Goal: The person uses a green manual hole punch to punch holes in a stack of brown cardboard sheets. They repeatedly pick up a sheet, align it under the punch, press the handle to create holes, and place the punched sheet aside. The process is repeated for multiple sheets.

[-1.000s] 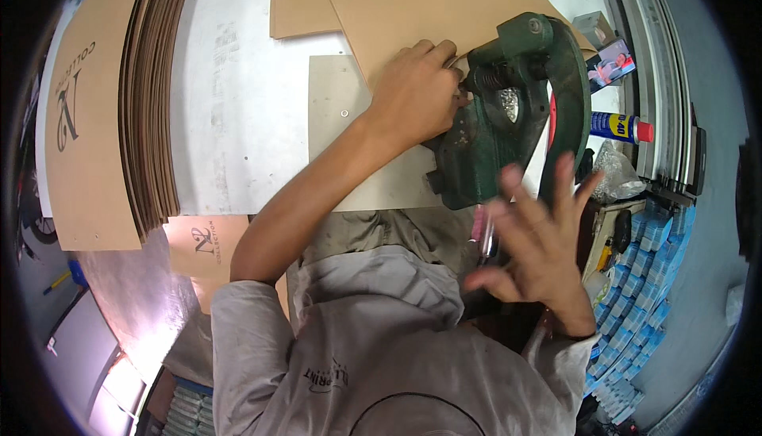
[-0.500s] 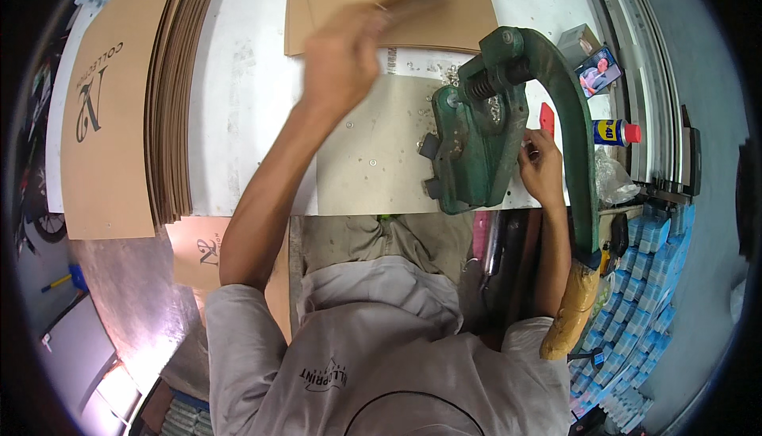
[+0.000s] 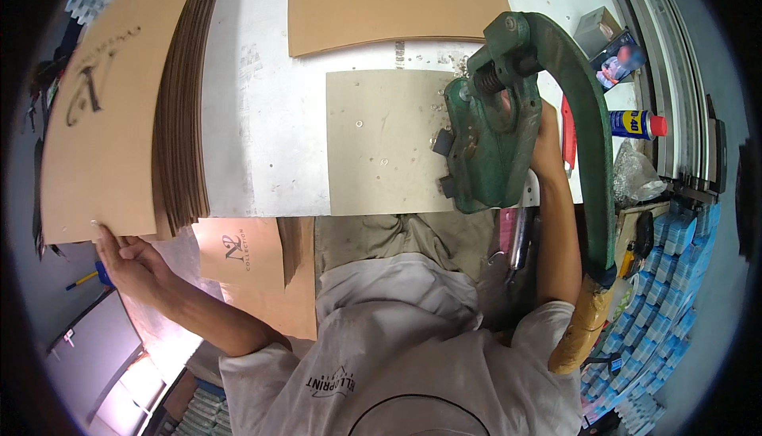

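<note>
At the near edge of the left stack, my left hand (image 3: 135, 265) pinches the corner of the top brown cardboard sheet (image 3: 119, 150), which has dark print. My right hand (image 3: 546, 146) reaches behind the green hand press (image 3: 492, 150); its fingers are hidden by the press body. The press has a long curved lever (image 3: 591, 111) with a tape-wrapped handle end (image 3: 579, 329). Left of the press lies a flat greyish-beige sheet (image 3: 381, 138) with a few small metal rings (image 3: 359, 123). More tiny metal pieces (image 3: 452, 67) are scattered beside the press head.
Plain brown sheets (image 3: 389, 0) lie at the far middle of the white table (image 3: 262, 119). To the right are a red-handled tool (image 3: 568, 130), a spray can (image 3: 635, 124), a phone (image 3: 619, 61) and a clear plastic bag (image 3: 635, 172). Printed brown board (image 3: 238, 249) sits below the table edge.
My left hand has swung from the far middle, where it carried a blurred brown sheet, to the left stack's near corner. The far pile now shows a plain face. My right hand reached farther behind the press.
</note>
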Tool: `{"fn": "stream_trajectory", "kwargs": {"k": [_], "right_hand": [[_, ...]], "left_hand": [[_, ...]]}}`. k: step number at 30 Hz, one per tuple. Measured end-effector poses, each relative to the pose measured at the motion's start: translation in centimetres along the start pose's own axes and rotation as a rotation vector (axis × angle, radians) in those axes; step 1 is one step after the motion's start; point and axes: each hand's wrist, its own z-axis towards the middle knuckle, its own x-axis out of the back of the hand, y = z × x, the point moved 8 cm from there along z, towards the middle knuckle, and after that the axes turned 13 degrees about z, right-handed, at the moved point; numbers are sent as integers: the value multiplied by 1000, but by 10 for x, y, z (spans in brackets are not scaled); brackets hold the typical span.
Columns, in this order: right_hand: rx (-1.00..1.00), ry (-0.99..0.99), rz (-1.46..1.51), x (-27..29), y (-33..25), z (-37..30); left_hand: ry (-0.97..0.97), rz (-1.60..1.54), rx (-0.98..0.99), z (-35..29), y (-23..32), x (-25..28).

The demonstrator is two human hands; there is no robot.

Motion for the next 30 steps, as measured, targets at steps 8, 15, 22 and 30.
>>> {"fn": "stream_trajectory", "kwargs": {"k": [8, 15, 22, 30], "right_hand": [[14, -19, 411, -26, 19, 16], [58, -78, -24, -22, -33, 9], [154, 220, 142, -5, -38, -21], [-45, 246, 328, -2, 7, 8]], "left_hand": [[501, 821, -347, -56, 30, -2], [-620, 469, -927, -174, -11, -271], [-1343, 791, -913, -188, -92, -440], [-1343, 656, -862, -195, -74, -424]]}}
